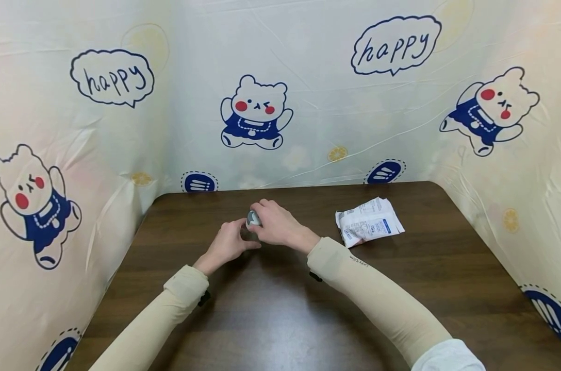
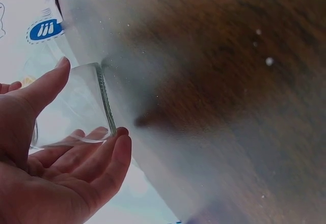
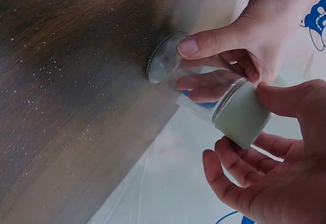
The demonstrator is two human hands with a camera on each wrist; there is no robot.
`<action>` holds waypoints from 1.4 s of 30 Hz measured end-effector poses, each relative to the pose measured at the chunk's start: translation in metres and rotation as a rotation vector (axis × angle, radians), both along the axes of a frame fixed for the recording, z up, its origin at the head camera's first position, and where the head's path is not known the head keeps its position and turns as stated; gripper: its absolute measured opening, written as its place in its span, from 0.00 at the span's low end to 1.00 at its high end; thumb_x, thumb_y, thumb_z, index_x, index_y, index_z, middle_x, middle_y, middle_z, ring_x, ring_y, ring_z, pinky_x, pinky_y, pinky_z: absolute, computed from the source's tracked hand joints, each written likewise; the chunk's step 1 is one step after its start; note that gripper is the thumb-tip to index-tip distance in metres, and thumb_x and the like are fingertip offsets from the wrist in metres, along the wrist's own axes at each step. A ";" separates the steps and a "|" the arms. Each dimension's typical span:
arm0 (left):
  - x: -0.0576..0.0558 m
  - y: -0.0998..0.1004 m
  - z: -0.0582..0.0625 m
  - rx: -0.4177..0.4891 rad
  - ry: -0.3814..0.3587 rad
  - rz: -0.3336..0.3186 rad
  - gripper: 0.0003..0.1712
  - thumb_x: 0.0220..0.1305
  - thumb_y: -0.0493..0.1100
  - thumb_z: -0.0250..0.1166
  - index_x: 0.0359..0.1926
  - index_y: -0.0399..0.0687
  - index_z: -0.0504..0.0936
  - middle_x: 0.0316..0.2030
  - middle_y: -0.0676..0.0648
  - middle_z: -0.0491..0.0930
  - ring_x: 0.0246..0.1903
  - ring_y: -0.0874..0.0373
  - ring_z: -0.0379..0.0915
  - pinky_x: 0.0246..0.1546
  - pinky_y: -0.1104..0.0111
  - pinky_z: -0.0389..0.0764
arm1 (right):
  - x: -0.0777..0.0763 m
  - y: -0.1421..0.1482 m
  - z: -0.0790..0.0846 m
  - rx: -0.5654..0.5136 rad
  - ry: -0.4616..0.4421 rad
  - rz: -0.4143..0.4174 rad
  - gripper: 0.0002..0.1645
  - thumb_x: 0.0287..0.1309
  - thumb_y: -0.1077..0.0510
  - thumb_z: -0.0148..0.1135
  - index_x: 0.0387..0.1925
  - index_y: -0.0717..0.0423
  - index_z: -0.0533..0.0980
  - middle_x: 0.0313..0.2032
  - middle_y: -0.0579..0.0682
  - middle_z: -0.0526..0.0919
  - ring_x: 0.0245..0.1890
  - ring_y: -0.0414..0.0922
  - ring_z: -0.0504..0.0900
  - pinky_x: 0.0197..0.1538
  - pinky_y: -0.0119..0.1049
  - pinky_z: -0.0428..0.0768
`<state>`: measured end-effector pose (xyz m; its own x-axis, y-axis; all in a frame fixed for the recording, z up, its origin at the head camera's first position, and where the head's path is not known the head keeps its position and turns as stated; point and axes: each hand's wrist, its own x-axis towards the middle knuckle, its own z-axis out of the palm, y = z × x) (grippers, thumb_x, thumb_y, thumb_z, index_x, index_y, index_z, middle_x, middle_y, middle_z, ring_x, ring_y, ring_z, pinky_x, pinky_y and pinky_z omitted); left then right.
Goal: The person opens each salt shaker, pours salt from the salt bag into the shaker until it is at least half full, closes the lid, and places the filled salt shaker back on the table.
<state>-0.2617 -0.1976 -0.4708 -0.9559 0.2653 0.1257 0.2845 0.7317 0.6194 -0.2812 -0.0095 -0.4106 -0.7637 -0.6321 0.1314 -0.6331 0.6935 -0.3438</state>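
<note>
A clear glass jar [image 3: 167,63] with a pale green lid [image 3: 242,116] stands near the back of the table, left of the middle. My left hand [image 1: 226,242] holds the jar's body, thumb on one side and fingers curled round the other. On the lid are the thumb and fingers of my right hand [image 1: 278,225], pinching it from the sides. Through the glass [image 2: 76,104] in the left wrist view I see fingers and no contents. The head view shows little of the jar, since both hands cover it.
To the right on the brown wooden table [image 1: 271,309] lies a crumpled white packet [image 1: 370,224] with blue print. Behind and on both sides hangs a pale curtain [image 1: 308,118] printed with cartoon bears, meeting the table's edges.
</note>
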 end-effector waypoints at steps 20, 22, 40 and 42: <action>0.001 0.001 -0.001 0.014 -0.009 -0.006 0.32 0.55 0.43 0.84 0.59 0.39 0.83 0.50 0.42 0.87 0.44 0.50 0.84 0.49 0.50 0.84 | 0.004 -0.001 0.000 -0.034 -0.001 -0.112 0.31 0.69 0.36 0.66 0.57 0.56 0.76 0.45 0.51 0.81 0.40 0.45 0.80 0.41 0.39 0.83; 0.001 0.002 -0.001 0.013 -0.005 -0.011 0.32 0.55 0.42 0.84 0.59 0.39 0.83 0.51 0.42 0.87 0.46 0.50 0.84 0.51 0.50 0.84 | 0.005 -0.003 -0.002 -0.046 -0.005 -0.154 0.33 0.68 0.32 0.65 0.53 0.56 0.76 0.41 0.49 0.80 0.37 0.44 0.80 0.38 0.38 0.83; -0.001 0.001 0.000 -0.020 -0.004 -0.008 0.32 0.55 0.45 0.84 0.57 0.40 0.84 0.47 0.43 0.88 0.40 0.52 0.83 0.46 0.52 0.84 | 0.009 -0.002 0.006 0.018 0.024 -0.029 0.25 0.71 0.54 0.65 0.66 0.56 0.75 0.56 0.55 0.79 0.51 0.51 0.78 0.49 0.42 0.82; -0.001 0.001 0.000 -0.016 -0.009 -0.008 0.32 0.55 0.45 0.84 0.58 0.39 0.83 0.49 0.43 0.87 0.42 0.51 0.84 0.47 0.51 0.84 | 0.010 -0.003 0.006 0.006 0.015 -0.052 0.28 0.71 0.50 0.67 0.67 0.55 0.74 0.57 0.54 0.79 0.52 0.51 0.78 0.50 0.44 0.82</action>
